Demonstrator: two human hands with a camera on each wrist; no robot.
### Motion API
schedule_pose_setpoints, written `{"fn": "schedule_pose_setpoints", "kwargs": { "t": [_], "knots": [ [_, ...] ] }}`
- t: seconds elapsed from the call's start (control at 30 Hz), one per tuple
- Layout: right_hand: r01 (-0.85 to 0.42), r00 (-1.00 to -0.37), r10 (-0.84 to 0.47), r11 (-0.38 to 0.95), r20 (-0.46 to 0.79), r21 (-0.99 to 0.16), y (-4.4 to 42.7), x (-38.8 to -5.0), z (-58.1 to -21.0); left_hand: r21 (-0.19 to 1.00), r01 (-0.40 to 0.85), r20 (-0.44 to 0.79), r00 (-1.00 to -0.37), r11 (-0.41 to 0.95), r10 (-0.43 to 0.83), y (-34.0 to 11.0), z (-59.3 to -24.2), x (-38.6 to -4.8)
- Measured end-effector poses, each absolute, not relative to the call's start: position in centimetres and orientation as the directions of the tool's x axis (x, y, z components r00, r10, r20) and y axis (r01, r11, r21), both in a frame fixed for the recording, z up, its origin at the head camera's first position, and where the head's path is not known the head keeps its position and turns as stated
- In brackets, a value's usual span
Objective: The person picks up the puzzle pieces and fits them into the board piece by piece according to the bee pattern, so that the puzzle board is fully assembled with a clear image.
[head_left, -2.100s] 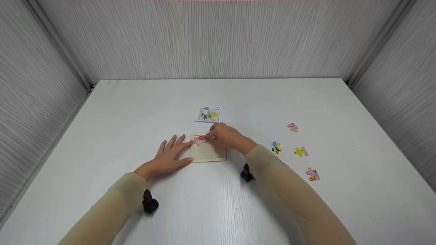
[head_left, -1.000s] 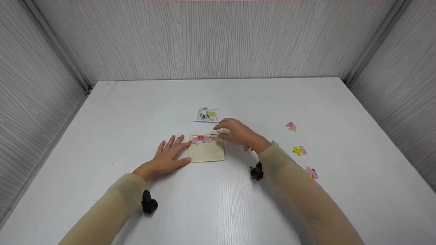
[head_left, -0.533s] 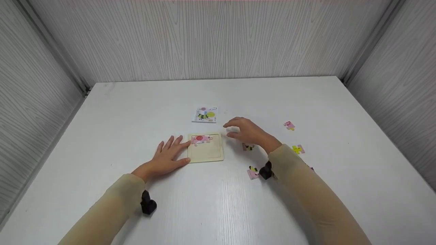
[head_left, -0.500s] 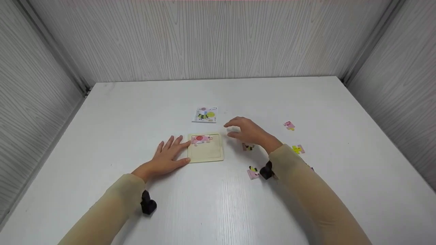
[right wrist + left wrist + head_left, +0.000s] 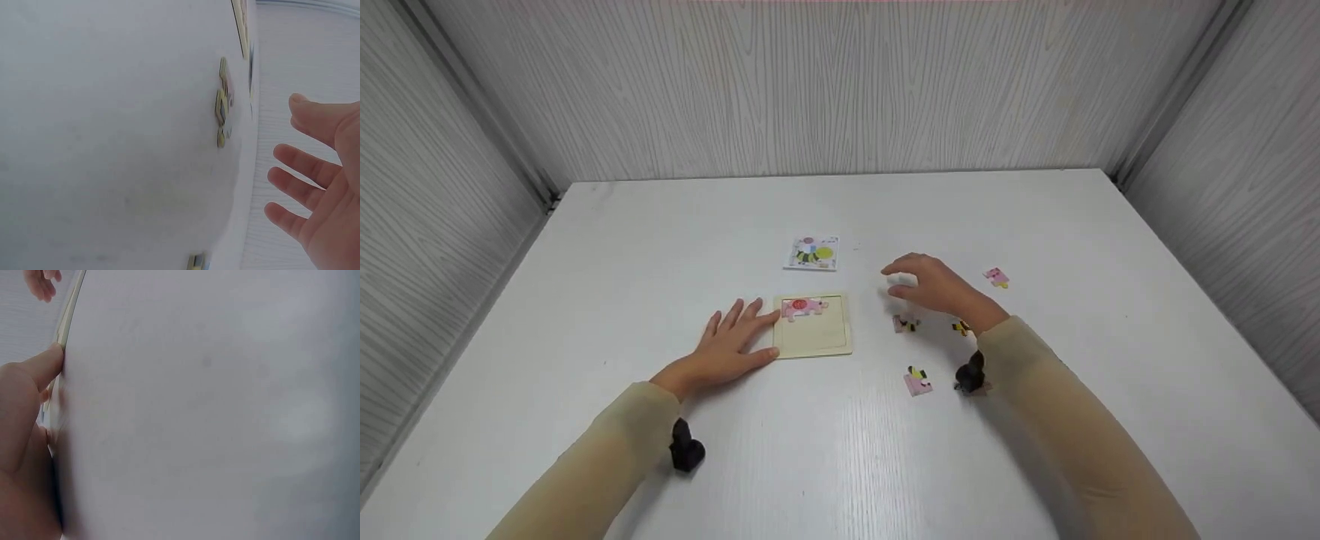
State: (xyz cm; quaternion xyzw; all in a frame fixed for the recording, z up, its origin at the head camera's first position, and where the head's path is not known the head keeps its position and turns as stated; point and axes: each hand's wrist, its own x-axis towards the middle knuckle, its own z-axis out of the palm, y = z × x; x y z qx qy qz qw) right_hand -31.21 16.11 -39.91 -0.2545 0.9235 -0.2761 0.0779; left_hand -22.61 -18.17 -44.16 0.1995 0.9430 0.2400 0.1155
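- Right hand [image 5: 930,283]: grip released; fingers bowed, thumb apart, nothing between them. Hovers at 2 o'clock from the wooden tray [image 5: 821,341] (12 being away from the person).
- Left hand [image 5: 733,345]: fingers spread at 9 o'clock, grasping nothing; thumb and forefinger touch the tray's edge.
- Done: pink fitted pieces [image 5: 802,307] in the recess, 11 o'clock toward 12; seams too small to count.
- Left: rest of recess bare; I judge it an early stage.
- Loose: pink-and-black piece [image 5: 906,323] at 3 o'clock, black-and-yellow piece [image 5: 962,328] farther out; pink-and-yellow piece [image 5: 918,381] at 4, a half-hidden piece [image 5: 981,389] beyond; far pink piece [image 5: 997,277] past the right hand, between 2 and 3. Sleeve [image 5: 1057,420] may hide more.
- Bee card [image 5: 812,253]: 12 o'clock, apart from the tray.
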Motion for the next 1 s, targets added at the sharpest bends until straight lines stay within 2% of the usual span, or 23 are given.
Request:
{"fn": "schedule_pose_setpoints", "kwargs": {
  "t": [0.47,1.0],
  "knots": [
    [-0.437,-0.864,-0.504,0.722,0.024,-0.536,20.2,-31.5,-39.2,0.501,0.338,-0.108,-0.889,0.797,0.444,-18.3,-44.3,-22.8],
    [-0.327,-0.922,-0.386,0.777,0.003,-0.538,25.3,-31.4,-39.0,0.501,0.329,-0.121,-0.889,0.800,0.441,-18.3,-44.1,-22.6]
  ]
}}
